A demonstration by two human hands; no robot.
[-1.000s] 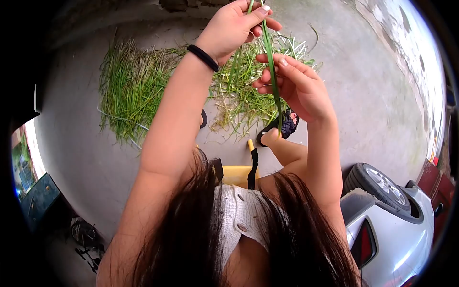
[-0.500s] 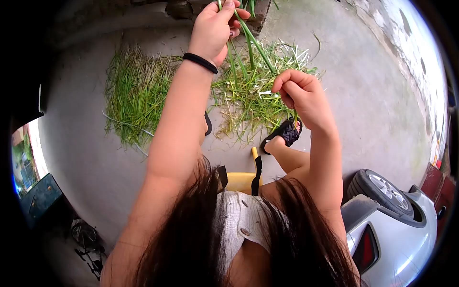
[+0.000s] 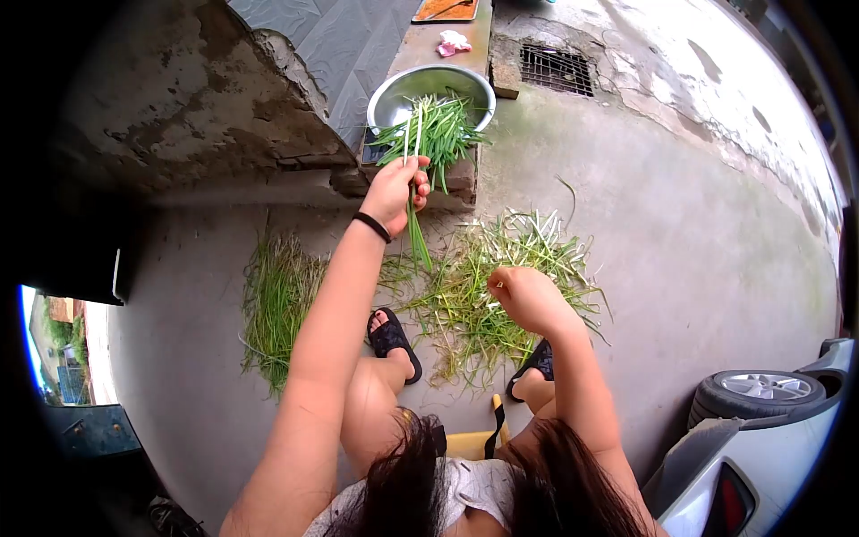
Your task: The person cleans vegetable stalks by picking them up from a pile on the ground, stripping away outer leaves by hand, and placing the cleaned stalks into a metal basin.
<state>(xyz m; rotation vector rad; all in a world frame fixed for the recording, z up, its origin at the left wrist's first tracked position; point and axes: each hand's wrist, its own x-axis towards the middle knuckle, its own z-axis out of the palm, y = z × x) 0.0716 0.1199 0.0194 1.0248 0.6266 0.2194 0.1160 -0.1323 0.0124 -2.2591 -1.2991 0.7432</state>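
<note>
My left hand (image 3: 399,195) is closed around a few garlic chives (image 3: 418,240). Their white stalk ends point up toward a steel basin, and the green leaves hang below the fist. The basin (image 3: 379,100) holds a heap of trimmed green chives (image 3: 447,130), some spilling over its near rim. My right hand (image 3: 532,302) is closed, fingers curled, above a loose, messy pile of chives and pale scraps (image 3: 483,336). A tiny yellowish bit shows at its fingertips, too small to name. Left of that, a denser pile of long chives (image 3: 282,300) lies on the ground.
The basin stands on a low ledge (image 3: 461,183), with a crumpled pink-and-white cloth (image 3: 454,43) and an orange tray (image 3: 445,9) behind it. A floor grate (image 3: 557,70) is at back right. A car wheel (image 3: 759,394) stands at right. My sandalled feet (image 3: 394,345) flank the scraps.
The view has tilted up, bringing the basin and ledge into sight. My left hand has reached forward to the basin with the chives. My right hand remains over the scraps, fingers more curled.
</note>
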